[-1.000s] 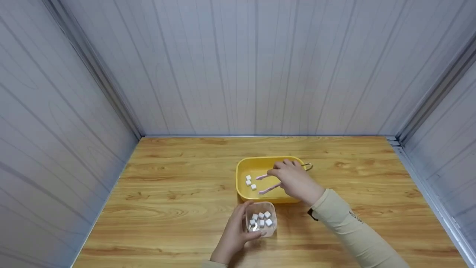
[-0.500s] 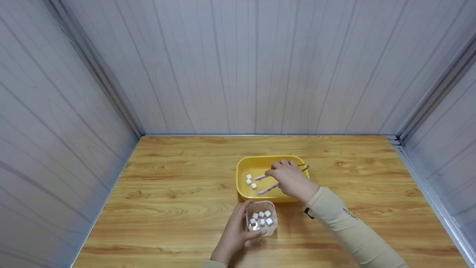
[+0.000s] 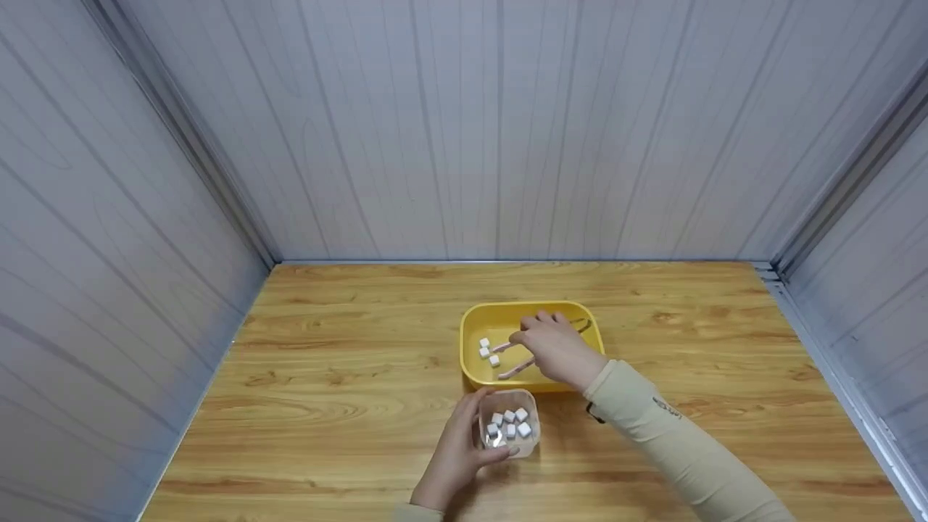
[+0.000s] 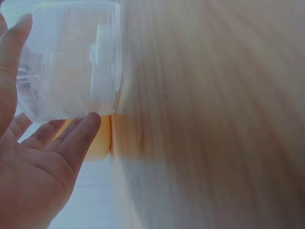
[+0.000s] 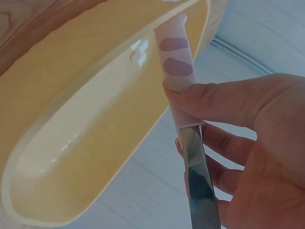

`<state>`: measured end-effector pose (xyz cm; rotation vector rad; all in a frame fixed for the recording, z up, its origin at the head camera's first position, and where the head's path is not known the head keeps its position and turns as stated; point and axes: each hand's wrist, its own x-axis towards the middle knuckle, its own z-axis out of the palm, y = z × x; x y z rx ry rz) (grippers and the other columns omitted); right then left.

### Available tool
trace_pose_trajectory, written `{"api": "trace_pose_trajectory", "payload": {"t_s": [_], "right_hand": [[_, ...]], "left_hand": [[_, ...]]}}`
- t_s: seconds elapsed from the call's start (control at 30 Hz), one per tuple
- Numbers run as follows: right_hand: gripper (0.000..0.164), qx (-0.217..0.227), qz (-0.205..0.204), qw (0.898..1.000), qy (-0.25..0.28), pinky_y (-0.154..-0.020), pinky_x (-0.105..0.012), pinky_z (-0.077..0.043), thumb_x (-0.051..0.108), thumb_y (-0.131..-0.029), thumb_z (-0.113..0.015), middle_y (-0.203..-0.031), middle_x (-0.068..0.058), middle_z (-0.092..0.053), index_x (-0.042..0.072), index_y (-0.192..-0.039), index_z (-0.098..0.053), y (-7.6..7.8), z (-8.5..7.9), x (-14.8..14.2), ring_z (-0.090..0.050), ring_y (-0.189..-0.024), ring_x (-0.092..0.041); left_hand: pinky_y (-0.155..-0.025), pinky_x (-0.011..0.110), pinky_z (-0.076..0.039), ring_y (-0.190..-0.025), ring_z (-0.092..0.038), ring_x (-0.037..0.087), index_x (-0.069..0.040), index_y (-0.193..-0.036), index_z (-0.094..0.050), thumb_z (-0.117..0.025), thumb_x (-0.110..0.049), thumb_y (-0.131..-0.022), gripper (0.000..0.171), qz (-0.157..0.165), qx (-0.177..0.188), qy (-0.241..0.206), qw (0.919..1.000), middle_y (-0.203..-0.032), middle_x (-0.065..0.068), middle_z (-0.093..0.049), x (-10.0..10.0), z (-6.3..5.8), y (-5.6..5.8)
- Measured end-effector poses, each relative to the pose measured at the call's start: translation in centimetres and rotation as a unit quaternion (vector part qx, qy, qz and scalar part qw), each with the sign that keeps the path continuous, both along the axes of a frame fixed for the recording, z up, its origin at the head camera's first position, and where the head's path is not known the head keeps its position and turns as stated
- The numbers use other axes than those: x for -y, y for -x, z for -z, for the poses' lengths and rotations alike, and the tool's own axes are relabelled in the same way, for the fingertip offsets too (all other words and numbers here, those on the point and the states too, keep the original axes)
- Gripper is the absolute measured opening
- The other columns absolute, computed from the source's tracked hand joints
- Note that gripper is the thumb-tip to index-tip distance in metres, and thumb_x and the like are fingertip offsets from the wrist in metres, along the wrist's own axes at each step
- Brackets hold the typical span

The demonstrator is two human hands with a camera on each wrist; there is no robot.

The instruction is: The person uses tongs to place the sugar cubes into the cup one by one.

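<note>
"Over the yellow tray (image 3: 500,319), seen from the head, what's the right hand (image 3: 557,353) gripping?"
"Pink tongs (image 3: 517,368), tips apart, right by three white cubes (image 3: 484,353). They've slid closer to them since a second ago."
"Left wrist?"
"The left hand (image 4: 45,164) holds a clear box (image 4: 69,62), more cubes (image 4: 102,62) inside."
"Right wrist?"
"Thumb and fingers hold the tongs beside the tray."

Right sleeve (image 3: 689,455) at 4 o'clock in head view: beige, long, close-fitting, lightly creased. Small dark print (image 3: 666,408) toward the wrist, too small to read. Black band (image 3: 594,414) shows at the cuff's 7 o'clock. Left sleeve (image 3: 418,514), 6 o'clock: same beige, only its end visible. Left hand (image 3: 458,451), right hand (image 3: 562,352): bare.
</note>
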<state>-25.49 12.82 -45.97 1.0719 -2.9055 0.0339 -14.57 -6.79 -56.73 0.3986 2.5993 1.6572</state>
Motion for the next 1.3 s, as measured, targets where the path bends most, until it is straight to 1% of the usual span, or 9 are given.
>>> {"api": "trace_pose_trajectory", "payload": {"t_s": [0.2, 0.53, 0.8, 0.93, 1.07, 1.17, 1.3], "right_hand": [[0.039, -0.002, -0.003, 1.0, -0.005, -0.077, -0.044, -0.044, -0.003, -0.075, -0.076, -0.098, -0.005, -0.06, 0.017, -0.108, -0.071, 0.1, 0.6, 0.4, -0.053, -0.092, -0.026], [0.038, -0.016, -0.001, 1.0, -0.013, -0.079, -0.045, -0.044, -0.002, -0.076, -0.076, -0.099, -0.005, -0.06, 0.017, -0.109, -0.071, 0.3, 1.1, 0.7, -0.053, -0.093, -0.026], [0.034, -0.028, 0.0, 0.999, -0.02, -0.079, -0.044, -0.045, 0.001, -0.077, -0.076, -0.098, -0.005, -0.061, 0.018, -0.107, -0.072, 0.4, 1.3, 0.9, -0.054, -0.091, -0.026], [0.034, -0.046, -0.004, 0.998, -0.035, -0.076, -0.042, -0.044, 0.003, -0.076, -0.078, -0.096, -0.004, -0.06, 0.019, -0.105, -0.073, 0.5, 1.5, 1.0, -0.053, -0.09, -0.026], [0.034, -0.054, -0.005, 0.997, -0.047, -0.076, -0.041, -0.044, 0.004, -0.076, -0.078, -0.096, -0.004, -0.06, 0.02, -0.106, -0.073, 0.6, 1.7, 1.1, -0.053, -0.089, -0.026], [0.033, -0.057, -0.004, 0.997, -0.046, -0.077, -0.041, -0.044, 0.004, -0.076, -0.078, -0.096, -0.005, -0.061, 0.019, -0.106, -0.073, 0.6, 1.8, 1.1, -0.052, -0.088, -0.026], [0.031, -0.064, -0.003, 0.997, -0.043, -0.076, -0.041, -0.043, 0.005, -0.076, -0.077, -0.095, -0.004, -0.061, 0.02, -0.103, -0.074, 0.6, 1.9, 1.3, -0.052, -0.088, -0.025]], "left_hand": [[-0.109, 0.049, -0.028, -0.129, -0.039, 0.029, -0.016, -0.143, -0.039, -0.086, -0.031, -0.066, 0.092, -0.007, 0.007, 0.005, 0.9999, -0.139, 0.006, -0.043, -0.1, 0.1, 0.1], [-0.108, 0.046, -0.032, -0.128, -0.041, 0.028, -0.018, -0.144, -0.038, -0.087, -0.025, -0.065, 0.092, -0.001, -0.003, -0.013, 0.9999, -0.138, 0.005, -0.043, 0.0, 0.2, 0.0], [-0.108, 0.045, -0.033, -0.128, -0.041, 0.028, -0.017, -0.144, -0.038, -0.087, -0.026, -0.065, 0.093, 0.001, -0.01, -0.018, 0.9998, -0.137, 0.007, -0.045, -0.1, 0.1, 0.1], [-0.107, 0.048, -0.032, -0.127, -0.042, 0.029, -0.016, -0.143, -0.039, -0.087, -0.026, -0.066, 0.092, 0.007, -0.013, -0.024, 0.9996, -0.136, 0.01, -0.045, 0.0, 0.2, 0.1], [-0.108, 0.048, -0.031, -0.127, -0.042, 0.027, -0.018, -0.142, -0.039, -0.087, -0.024, -0.065, 0.091, 0.008, -0.008, -0.029, 0.9995, -0.136, 0.011, -0.046, 0.0, 0.2, 0.2], [-0.108, 0.048, -0.032, -0.127, -0.042, 0.027, -0.019, -0.142, -0.039, -0.087, -0.024, -0.065, 0.091, 0.008, -0.006, -0.028, 0.9996, -0.136, 0.01, -0.046, 0.0, 0.2, 0.2], [-0.107, 0.048, -0.032, -0.127, -0.042, 0.027, -0.019, -0.142, -0.039, -0.087, -0.026, -0.065, 0.091, 0.008, -0.014, -0.023, 0.9996, -0.136, 0.011, -0.046, 0.0, 0.2, 0.3]]}}
